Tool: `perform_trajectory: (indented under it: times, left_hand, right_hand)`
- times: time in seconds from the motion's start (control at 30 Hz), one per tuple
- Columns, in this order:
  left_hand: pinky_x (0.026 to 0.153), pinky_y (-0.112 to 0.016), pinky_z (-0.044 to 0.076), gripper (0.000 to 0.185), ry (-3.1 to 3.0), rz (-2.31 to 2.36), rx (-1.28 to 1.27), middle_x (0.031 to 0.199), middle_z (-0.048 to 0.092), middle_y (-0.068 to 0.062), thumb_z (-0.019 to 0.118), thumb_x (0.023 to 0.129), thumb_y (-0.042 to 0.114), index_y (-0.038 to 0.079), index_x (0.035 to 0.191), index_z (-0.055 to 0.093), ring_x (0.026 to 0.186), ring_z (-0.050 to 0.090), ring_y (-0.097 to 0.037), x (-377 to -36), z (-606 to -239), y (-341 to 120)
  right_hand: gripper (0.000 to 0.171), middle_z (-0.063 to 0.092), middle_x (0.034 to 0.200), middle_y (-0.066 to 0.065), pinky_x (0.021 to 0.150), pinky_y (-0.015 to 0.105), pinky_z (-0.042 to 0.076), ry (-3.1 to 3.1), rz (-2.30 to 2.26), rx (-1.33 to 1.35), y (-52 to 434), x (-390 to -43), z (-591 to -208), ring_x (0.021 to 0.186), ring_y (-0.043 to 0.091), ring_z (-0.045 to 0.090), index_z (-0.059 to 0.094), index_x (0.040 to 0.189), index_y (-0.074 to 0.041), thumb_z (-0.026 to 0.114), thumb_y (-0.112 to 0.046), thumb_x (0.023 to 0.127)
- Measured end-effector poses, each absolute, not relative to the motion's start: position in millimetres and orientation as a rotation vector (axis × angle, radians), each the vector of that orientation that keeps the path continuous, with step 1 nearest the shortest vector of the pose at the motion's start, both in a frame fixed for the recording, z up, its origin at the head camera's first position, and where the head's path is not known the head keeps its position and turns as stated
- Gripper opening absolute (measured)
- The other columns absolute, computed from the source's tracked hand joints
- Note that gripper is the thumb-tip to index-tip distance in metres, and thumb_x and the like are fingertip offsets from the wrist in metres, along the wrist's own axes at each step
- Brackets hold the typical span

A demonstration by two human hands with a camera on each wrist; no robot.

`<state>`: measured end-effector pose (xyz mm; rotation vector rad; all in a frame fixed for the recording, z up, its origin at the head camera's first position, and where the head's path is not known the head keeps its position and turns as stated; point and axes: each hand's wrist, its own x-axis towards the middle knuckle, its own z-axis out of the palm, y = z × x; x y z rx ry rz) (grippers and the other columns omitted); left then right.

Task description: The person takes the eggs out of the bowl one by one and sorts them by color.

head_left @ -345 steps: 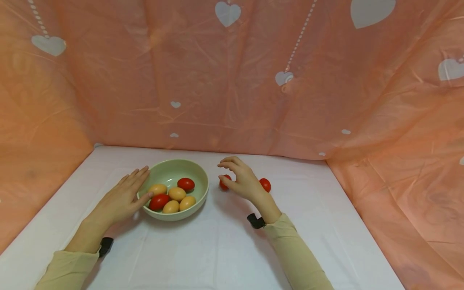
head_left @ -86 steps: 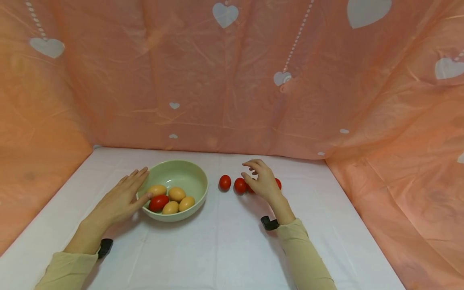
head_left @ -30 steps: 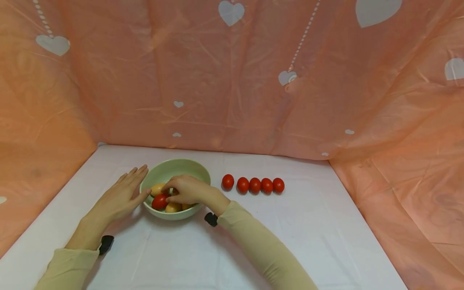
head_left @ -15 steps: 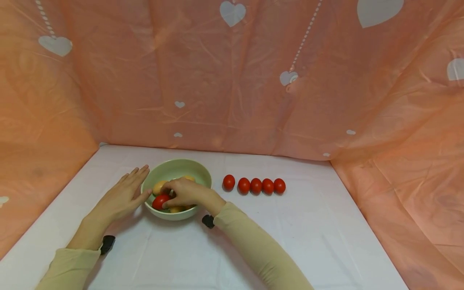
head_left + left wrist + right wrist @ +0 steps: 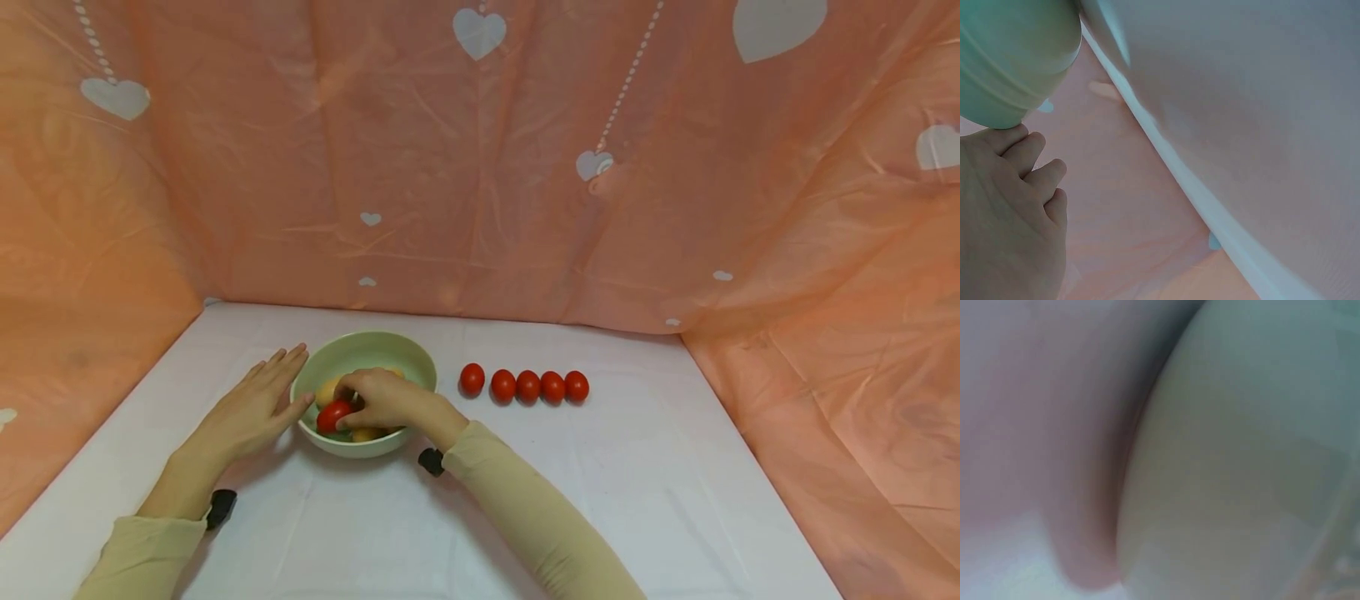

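One red tomato (image 5: 331, 417) partly behind the right hand (image 5: 382, 398), its grip unclear; left hand (image 5: 253, 408) straight-fingered against the bowl (image 5: 354, 451).

An orange-pink drape (image 5: 465, 183) with pale hearts (image 5: 480, 35) hangs behind a white table (image 5: 375, 533).

Draped enclosure, heart-print backdrop

Beyond the grip (image 5: 386, 400): creased peach backdrop sheet (image 5: 420, 183) with pale heart motifs (image 5: 480, 33) and dotted strings (image 5: 635, 65). Far left of grip: left side panel (image 5: 67, 267), brighter orange. Far right: right side panel (image 5: 847, 358), wrinkled. Below grip and nearer: white tablecloth (image 5: 600, 492), faint fold lines. Light diffuse, shadows soft-edged.
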<state>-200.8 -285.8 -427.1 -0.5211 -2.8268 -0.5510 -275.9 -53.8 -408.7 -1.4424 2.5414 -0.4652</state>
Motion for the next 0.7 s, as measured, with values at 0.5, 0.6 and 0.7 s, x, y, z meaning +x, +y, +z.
perform_trajectory:
  times: [0.5, 0.6, 0.7]
  left_hand:
    - [0.125, -0.062, 0.019, 0.075, -2.843, -0.556, -0.514, 0.164, 0.031, -0.029, 0.055, 0.107, 0.042, -0.006, 0.159, 0.031, 0.150, 0.028, -0.052, -202, -429, -287]
    - [0.126, -0.062, 0.019, 0.075, -2.840, -0.555, -0.517, 0.164, 0.032, -0.029, 0.055, 0.107, 0.041, -0.007, 0.159, 0.031, 0.150, 0.028, -0.053, -202, -430, -287]
    - [0.125, -0.062, 0.020, 0.075, -2.821, -0.551, -0.525, 0.163, 0.033, -0.030, 0.056, 0.106, 0.040, -0.007, 0.159, 0.032, 0.149, 0.029, -0.054, -203, -430, -287]
  right_hand:
    - [0.044, 0.063, 0.123, 0.001, 0.093, 0.010, 0.045, 2.637, -0.518, -1.461, -32, -272, -398, 0.107, 0.008, 0.059, 0.069, 0.133, -0.013, 0.078, -0.033, 0.095]
    - [0.043, 0.064, 0.125, 0.001, 0.096, 0.011, 0.045, 2.665, -0.542, -1.469, -24, -270, -394, 0.110, 0.009, 0.061, 0.069, 0.132, -0.012, 0.077, -0.033, 0.096]
    - [0.042, 0.065, 0.124, 0.002, 0.095, 0.011, 0.047, 2.702, -0.611, -1.452, -14, -267, -390, 0.109, 0.010, 0.062, 0.068, 0.131, -0.011, 0.078, -0.031, 0.095]
